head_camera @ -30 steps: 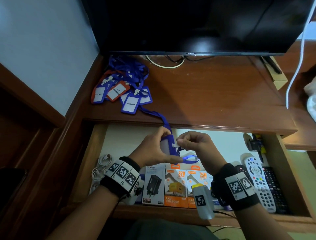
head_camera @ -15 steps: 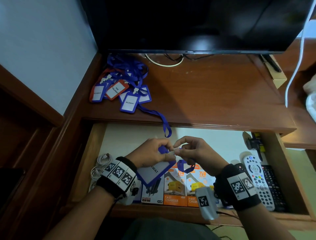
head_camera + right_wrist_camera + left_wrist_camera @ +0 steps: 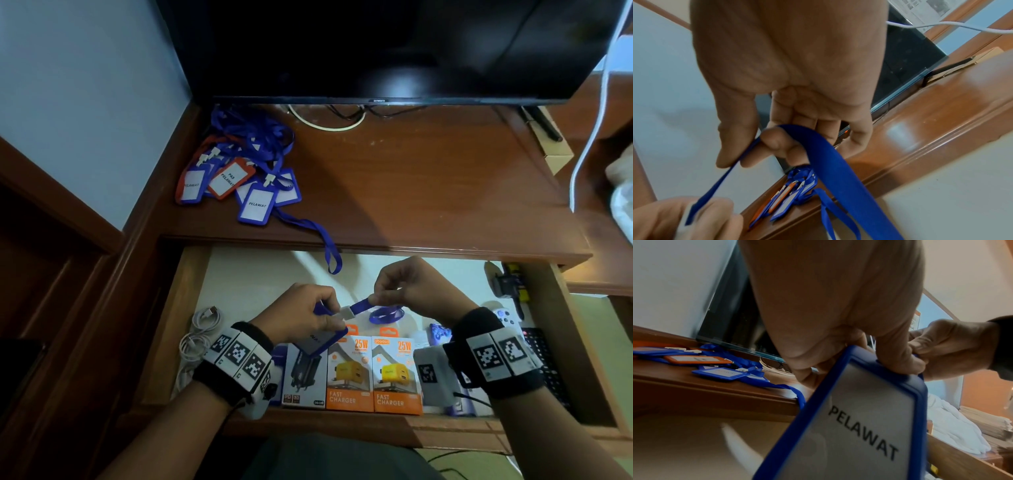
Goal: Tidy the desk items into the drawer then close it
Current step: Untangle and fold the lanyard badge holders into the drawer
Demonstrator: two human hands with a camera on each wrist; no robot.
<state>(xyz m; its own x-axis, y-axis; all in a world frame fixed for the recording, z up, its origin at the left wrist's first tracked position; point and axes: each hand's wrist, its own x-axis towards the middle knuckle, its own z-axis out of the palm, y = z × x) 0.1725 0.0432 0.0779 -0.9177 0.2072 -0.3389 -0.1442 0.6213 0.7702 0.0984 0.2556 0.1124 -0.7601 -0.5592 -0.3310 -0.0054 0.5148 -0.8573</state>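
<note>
Over the open drawer [image 3: 191, 294] my left hand [image 3: 308, 313] grips the top of a blue badge holder [image 3: 863, 423] marked PELAWAT, which tilts down toward me [image 3: 317, 342]. My right hand [image 3: 407, 289] pinches its blue lanyard strap [image 3: 830, 162] between thumb and forefinger, a short way right of the clip [image 3: 347, 312]. The strap [image 3: 361, 305] runs taut between both hands, and a loop of it [image 3: 387, 313] hangs under my right hand. A pile of blue and orange badge holders [image 3: 236, 181] with tangled lanyards lies on the desk's back left.
The drawer holds charger boxes [image 3: 373, 373] along its front, white cables [image 3: 198, 332] at the left, and remotes [image 3: 544, 356] at the right. One loose lanyard [image 3: 329, 253] hangs over the desk edge into the drawer. A dark monitor [image 3: 376, 48] stands at the back.
My hands have drawn apart, the right one moving right and up, pulling the strap straight from the clip. The badge holder has tipped lower in my left hand.
</note>
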